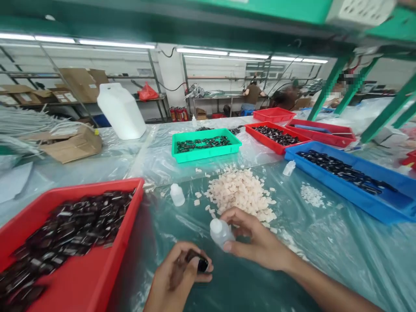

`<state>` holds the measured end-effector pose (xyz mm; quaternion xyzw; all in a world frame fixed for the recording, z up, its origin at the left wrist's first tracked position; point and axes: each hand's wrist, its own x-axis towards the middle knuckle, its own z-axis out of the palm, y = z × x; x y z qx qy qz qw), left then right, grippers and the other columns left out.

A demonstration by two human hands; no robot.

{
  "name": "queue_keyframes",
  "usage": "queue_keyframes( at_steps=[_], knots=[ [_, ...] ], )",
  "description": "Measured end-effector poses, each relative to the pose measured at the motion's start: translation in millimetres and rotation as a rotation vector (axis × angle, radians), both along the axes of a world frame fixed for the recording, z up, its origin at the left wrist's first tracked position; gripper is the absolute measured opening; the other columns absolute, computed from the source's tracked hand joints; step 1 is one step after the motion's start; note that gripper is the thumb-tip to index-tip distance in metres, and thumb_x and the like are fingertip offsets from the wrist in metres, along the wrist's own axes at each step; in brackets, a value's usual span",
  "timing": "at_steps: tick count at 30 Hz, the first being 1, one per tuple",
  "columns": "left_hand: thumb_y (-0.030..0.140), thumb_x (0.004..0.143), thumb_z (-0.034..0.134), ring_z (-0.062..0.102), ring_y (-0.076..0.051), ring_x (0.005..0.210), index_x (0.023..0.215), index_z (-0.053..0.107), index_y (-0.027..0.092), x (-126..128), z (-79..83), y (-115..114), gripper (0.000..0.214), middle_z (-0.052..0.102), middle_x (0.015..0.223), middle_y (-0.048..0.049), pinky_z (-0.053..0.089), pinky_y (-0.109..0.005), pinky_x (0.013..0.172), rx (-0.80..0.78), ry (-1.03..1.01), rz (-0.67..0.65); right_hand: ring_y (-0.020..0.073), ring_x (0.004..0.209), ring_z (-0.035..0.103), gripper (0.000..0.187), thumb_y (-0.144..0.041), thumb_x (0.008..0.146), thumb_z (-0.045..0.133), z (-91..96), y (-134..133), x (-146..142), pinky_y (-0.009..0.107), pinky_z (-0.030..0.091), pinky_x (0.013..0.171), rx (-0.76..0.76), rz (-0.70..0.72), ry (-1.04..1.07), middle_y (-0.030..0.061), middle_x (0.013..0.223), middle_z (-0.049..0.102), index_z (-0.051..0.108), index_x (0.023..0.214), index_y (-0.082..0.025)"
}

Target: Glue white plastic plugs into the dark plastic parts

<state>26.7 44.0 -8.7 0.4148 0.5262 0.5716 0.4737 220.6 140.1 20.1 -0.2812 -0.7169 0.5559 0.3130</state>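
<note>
At the table's [341, 255] near edge, the left hand [175, 277] holds a small part [199, 263] just left of the right hand [256, 240], which grips a bottle [220, 232]. Behind them lies a heap of chips [240, 190] (a second bottle [177, 195] stands to its left). A parts-filled tray [107, 268] sits at the near left; four more trays [208, 145] line the far and right edges.

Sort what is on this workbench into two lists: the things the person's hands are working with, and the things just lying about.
In hand:
left hand holding a small black part
right hand holding a small white squeeze bottle

Lying about:
pile of pale small pieces
second small white bottle
near red tray of black parts
green tray
blue tray
large white jug
cardboard box
</note>
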Motion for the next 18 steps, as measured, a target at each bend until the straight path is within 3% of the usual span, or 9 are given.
queue_keyframes(
  at_steps=[3, 7, 11, 18],
  knots=[
    [0.056, 0.095, 0.063, 0.067, -0.017, 0.069, 0.098, 0.068, 0.021, -8, 3.4, -1, 0.035, 0.064, 0.078, -0.0001, 0.064, -0.027, 0.059, 0.026, 0.062, -0.009, 0.0187, 0.098, 0.063, 0.028, -0.036, 0.091, 0.07, 0.5, 0, 2, 0.029, 0.049, 0.08, 0.04, 0.021, -0.034, 0.0036, 0.111, 0.065, 0.063, 0.117, -0.028],
    [0.037, 0.098, 0.063, 0.065, -0.017, 0.078, 0.114, 0.073, 0.025, -17, 4.0, -5, 0.022, 0.065, 0.094, -0.0034, 0.06, -0.024, 0.064, 0.121, 0.275, -0.044, 0.0221, 0.105, 0.062, 0.031, -0.032, 0.089, 0.073, 4.2, 0, 3, 0.031, 0.048, 0.081, 0.144, 0.03, -0.064, 0.0057, 0.12, 0.065, 0.067, 0.12, -0.032],
    [0.024, 0.104, 0.051, 0.064, -0.016, 0.081, 0.13, 0.066, 0.037, -22, 1.8, -7, 0.033, 0.062, 0.106, -0.0035, 0.057, -0.023, 0.063, 0.265, 0.581, -0.072, 0.0215, 0.112, 0.063, 0.037, -0.026, 0.091, 0.07, 9.7, -2, 3, 0.032, 0.051, 0.085, 0.318, 0.024, -0.092, 0.0045, 0.124, 0.065, 0.064, 0.127, -0.036],
    [0.016, 0.103, 0.053, 0.064, -0.014, 0.087, 0.135, 0.061, 0.039, -26, 1.1, -7, 0.04, 0.058, 0.107, -0.0024, 0.06, -0.022, 0.07, 0.371, 0.684, -0.072, 0.0168, 0.114, 0.064, 0.045, -0.023, 0.093, 0.069, 19.9, -3, 11, 0.026, 0.053, 0.087, 0.519, 0.004, -0.212, 0.0025, 0.126, 0.063, 0.06, 0.134, -0.038]
  ],
)
